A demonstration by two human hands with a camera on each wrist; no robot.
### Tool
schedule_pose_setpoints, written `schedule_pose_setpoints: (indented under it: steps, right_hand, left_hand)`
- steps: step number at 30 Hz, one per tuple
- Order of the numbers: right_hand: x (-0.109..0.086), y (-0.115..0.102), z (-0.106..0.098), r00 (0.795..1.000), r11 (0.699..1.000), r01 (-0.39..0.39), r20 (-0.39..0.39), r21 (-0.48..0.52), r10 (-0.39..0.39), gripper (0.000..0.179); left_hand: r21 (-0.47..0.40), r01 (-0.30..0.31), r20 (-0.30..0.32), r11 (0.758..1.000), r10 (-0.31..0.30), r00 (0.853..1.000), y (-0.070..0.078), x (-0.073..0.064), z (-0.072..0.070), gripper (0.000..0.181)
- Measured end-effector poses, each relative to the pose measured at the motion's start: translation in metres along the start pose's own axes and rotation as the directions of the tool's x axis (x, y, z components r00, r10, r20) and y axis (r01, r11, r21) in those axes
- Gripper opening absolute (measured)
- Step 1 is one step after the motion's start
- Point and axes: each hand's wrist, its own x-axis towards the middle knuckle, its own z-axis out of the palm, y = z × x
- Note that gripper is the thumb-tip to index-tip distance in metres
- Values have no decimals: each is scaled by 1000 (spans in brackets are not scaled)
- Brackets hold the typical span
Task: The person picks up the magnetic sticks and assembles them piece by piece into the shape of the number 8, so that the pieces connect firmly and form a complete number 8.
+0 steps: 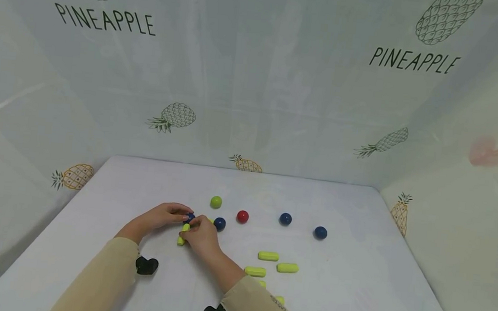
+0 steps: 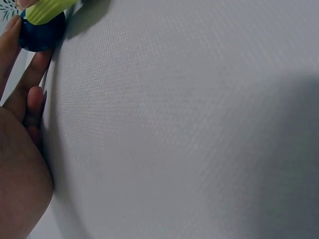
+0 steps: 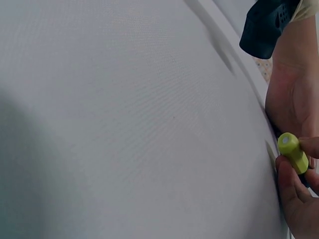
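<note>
In the head view my left hand [image 1: 161,217] holds a blue ball [image 1: 189,217] between thumb and fingers, left of the table's middle. My right hand [image 1: 204,238] pinches a yellow-green rod [image 1: 182,237] whose far end meets that ball. The left wrist view shows the rod [image 2: 50,10] overlapping the blue ball [image 2: 42,36], with left fingers beside it. A small round silvery spot marks the near end of the rod [image 3: 294,152] in the right wrist view. Just past the right hand lies another blue ball [image 1: 220,224], beside a partly hidden yellow-green piece [image 1: 211,221].
Farther back sit a green ball [image 1: 216,202] and a red ball [image 1: 242,216]. Two blue balls, one nearer [image 1: 285,219] and one farther right [image 1: 320,233], lie beyond. Several yellow-green rods [image 1: 268,256] lie right of the right forearm, some partly behind its sleeve [image 1: 262,307].
</note>
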Motion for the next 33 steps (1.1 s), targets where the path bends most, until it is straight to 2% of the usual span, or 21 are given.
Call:
schedule_pose_setpoints:
  steps: [10, 15, 23, 28, 33]
  right_hand:
    - [0, 0, 0, 1000, 1000, 6, -5, 25, -6, 25]
    - [0, 0, 2, 1000, 999, 2, -17, 41, -1, 25]
    - [1, 1, 2, 1000, 999, 17, -26, 51, -16, 25]
    - [-1, -2, -6, 1000, 1000, 25, 16, -10, -25, 25]
    - [-1, -9, -21, 994, 986, 99, 56, -135, -92, 27]
  left_hand:
    - [19, 15, -7, 1000, -15, 1000, -3, 2, 1, 38]
    - [31, -8, 0, 999, 8, 1000, -4, 3, 0, 38]
    - [14, -3, -11, 1000, 3, 1000, -7, 5, -1, 38]
    - [23, 6, -14, 1000, -6, 1000, -9, 5, 0, 38]
    - [9, 36, -16, 999, -36, 999, -7, 2, 2, 40]
